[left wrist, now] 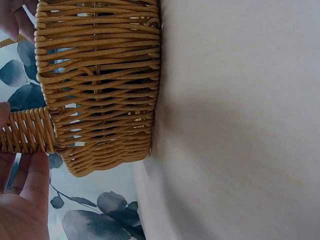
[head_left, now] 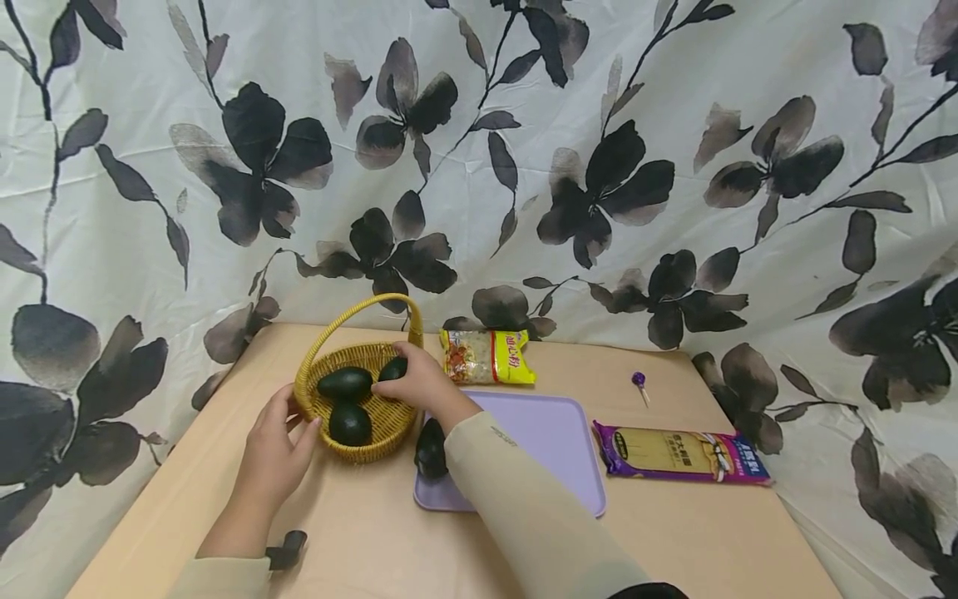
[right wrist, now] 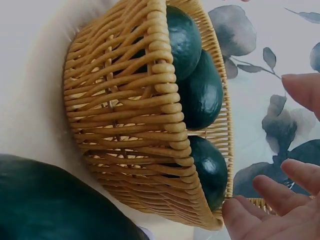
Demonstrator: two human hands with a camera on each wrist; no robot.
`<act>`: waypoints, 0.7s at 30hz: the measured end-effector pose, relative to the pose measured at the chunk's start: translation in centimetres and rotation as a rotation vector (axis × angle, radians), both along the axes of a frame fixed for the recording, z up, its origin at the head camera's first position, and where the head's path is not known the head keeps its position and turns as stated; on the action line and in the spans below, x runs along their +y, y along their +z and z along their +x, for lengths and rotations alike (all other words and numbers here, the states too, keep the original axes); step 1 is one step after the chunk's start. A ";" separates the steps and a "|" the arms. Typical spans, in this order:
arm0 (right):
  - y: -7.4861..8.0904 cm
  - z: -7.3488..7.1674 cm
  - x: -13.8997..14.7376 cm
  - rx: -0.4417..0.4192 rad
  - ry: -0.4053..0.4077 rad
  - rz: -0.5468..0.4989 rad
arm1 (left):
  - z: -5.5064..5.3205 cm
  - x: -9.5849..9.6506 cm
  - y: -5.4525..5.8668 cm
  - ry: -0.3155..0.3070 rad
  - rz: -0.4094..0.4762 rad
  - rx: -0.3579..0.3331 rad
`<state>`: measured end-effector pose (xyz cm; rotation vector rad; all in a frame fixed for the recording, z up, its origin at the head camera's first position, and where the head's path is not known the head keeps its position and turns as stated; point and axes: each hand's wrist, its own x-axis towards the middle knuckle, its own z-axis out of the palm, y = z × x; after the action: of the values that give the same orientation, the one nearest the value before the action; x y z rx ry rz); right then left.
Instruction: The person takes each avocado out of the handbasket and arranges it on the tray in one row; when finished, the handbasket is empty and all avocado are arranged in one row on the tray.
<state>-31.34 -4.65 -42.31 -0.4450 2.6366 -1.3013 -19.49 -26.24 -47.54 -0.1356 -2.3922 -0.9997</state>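
My left hand (head_left: 273, 441) holds the left side of the yellow wicker basket (head_left: 359, 455), its fingers around the foot of the handle (left wrist: 27, 131). Inside the basket lie three dark green avocados, one at the left (head_left: 344, 385), one at the front (head_left: 349, 425) and one at the right (right wrist: 207, 170). Over the right rim reaches my right hand (head_left: 415, 376), beside the right avocado; in the right wrist view its fingers are spread and hold nothing. Another avocado (head_left: 431, 450) lies on the left edge of the purple tray (head_left: 535, 453), below the right forearm.
Behind the tray lies a yellow food packet (head_left: 486, 358). Toward the right are a purple lollipop (head_left: 639, 379) and a long purple packet of noodles (head_left: 681, 454). A floral cloth (head_left: 479, 191) hangs behind the table (head_left: 374, 541).
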 end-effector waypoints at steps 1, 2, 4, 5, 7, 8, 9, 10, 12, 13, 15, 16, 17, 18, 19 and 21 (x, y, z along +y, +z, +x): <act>0.0 -0.1 -0.1 -0.009 -0.006 -0.002 | 0.0 0.0 0.0 0.000 0.000 -0.001; -0.1 -0.3 -0.1 -0.018 -0.013 -0.005 | 0.0 0.0 0.1 0.001 0.000 -0.002; -0.1 -0.5 -0.2 -0.036 -0.027 -0.010 | 0.0 0.0 0.1 0.003 -0.001 -0.004; -0.1 -0.6 -0.3 -0.044 -0.032 -0.012 | 0.0 0.0 0.1 0.004 -0.001 -0.005; 0.0 -0.8 -0.4 -0.054 -0.046 -0.015 | 0.0 0.0 0.1 0.005 -0.002 -0.005; 0.0 -0.9 -0.6 -0.059 -0.053 -0.013 | 0.0 0.1 0.1 0.005 -0.002 -0.005; 0.0 -1.0 -0.7 -0.061 -0.059 -0.010 | 0.0 0.1 0.1 0.005 -0.002 -0.005; 0.0 -1.1 -0.9 -0.062 -0.064 -0.006 | 0.0 0.1 0.1 0.006 -0.002 -0.004; 0.2 -1.4 -1.2 -0.060 -0.074 0.008 | 0.0 0.1 0.2 0.005 -0.002 -0.002; 0.2 -1.5 -1.4 -0.058 -0.078 0.016 | 0.0 0.1 0.2 0.006 -0.002 -0.002; 0.4 -1.6 -1.6 -0.058 -0.086 0.025 | -0.1 0.0 0.1 0.006 -0.003 0.001; 0.4 -1.7 -1.8 -0.059 -0.088 0.032 | -0.1 -0.1 0.1 0.006 -0.004 0.002; 0.4 -1.7 -1.8 -0.058 -0.089 0.036 | -0.1 -0.1 0.1 0.006 -0.005 0.003; 0.4 -1.7 -1.9 -0.058 -0.090 0.041 | -0.1 -0.1 0.0 0.004 -0.004 0.005; 0.4 -1.7 -2.1 -0.059 -0.092 0.044 | -0.1 -0.1 0.0 0.003 -0.004 0.005; 0.2 -1.8 -2.3 -0.056 -0.091 0.057 | -0.1 -0.1 0.0 -0.003 -0.002 0.004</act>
<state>-33.14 -6.94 -42.07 -0.2798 2.6681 -1.2408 -19.56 -26.37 -47.54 -0.1426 -2.3900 -0.9973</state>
